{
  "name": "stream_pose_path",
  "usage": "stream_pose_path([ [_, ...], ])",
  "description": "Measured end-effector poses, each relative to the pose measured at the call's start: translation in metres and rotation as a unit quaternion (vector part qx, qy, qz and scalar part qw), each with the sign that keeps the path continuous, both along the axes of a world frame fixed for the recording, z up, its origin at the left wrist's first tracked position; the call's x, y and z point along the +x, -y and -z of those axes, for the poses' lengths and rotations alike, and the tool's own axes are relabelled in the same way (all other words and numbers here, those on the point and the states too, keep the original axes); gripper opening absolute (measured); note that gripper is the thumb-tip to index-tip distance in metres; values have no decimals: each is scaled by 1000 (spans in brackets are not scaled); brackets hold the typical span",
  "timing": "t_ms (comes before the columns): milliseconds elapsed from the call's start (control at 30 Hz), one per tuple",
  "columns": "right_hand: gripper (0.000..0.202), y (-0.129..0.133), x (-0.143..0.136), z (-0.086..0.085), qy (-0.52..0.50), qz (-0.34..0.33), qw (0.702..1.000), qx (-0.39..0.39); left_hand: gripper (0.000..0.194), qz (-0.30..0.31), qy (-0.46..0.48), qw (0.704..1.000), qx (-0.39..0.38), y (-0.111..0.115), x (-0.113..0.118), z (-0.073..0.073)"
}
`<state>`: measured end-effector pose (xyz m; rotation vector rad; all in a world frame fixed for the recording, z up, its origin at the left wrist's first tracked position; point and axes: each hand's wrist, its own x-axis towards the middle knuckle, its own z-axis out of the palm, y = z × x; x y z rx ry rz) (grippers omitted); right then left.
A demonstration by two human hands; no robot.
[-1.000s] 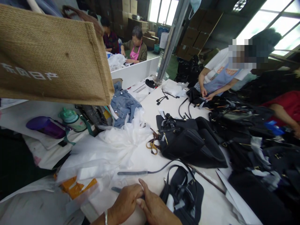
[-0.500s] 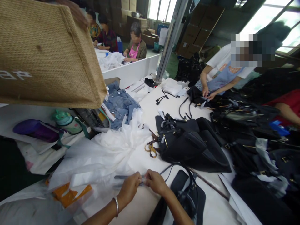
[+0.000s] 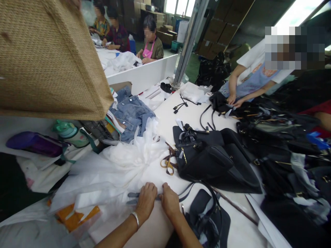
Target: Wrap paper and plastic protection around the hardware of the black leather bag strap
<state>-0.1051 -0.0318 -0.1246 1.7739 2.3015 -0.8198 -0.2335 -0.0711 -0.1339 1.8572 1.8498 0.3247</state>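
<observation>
My left hand (image 3: 147, 199), with a silver bangle at the wrist, is closed over a dark strap (image 3: 133, 195) whose loose ends stick out to its left. Close beside it, my right hand (image 3: 170, 199) is closed on the strap, which runs on to the right toward a black bag (image 3: 207, 217) at the bottom. What lies between the fingertips is too small to tell. Behind my hands is a heap of white wrapping sheets (image 3: 126, 155). A larger black bag (image 3: 207, 155) lies on the white table beyond, next to brown and yellow straps (image 3: 168, 163).
A burlap bag (image 3: 51, 62) hangs at upper left above a purple case (image 3: 36, 143) and a green bottle (image 3: 69, 132). Blue denim (image 3: 133, 115) lies behind the sheets. Black bags (image 3: 274, 137) pile up at right, where a person handles one. Others sit at the back.
The view has shifted slightly. My left hand has turned from a raised fist to lying over the strap, palm down, and my right hand has turned more upright.
</observation>
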Motion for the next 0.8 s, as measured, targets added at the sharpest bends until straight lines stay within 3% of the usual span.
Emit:
stream_pose_path([
  [200,27,4,5,-5,-20,-28,999,2,22,52,-4,999,1,-6,-4,-2],
  [333,23,6,13,-20,-50,-59,997,-15,24,75,16,997,9,3,-2,-15],
  [400,14,9,19,-36,-51,-86,995,-6,22,81,32,996,17,13,0,-26],
  [567,14,27,42,-89,-79,-161,982,65,16,103,87,990,52,40,8,-61],
  [700,19,47,66,-114,-119,-195,974,9,19,107,165,978,73,57,12,-94],
  [800,22,62,81,-128,-159,-197,967,0,33,106,204,972,47,70,8,-121],
])
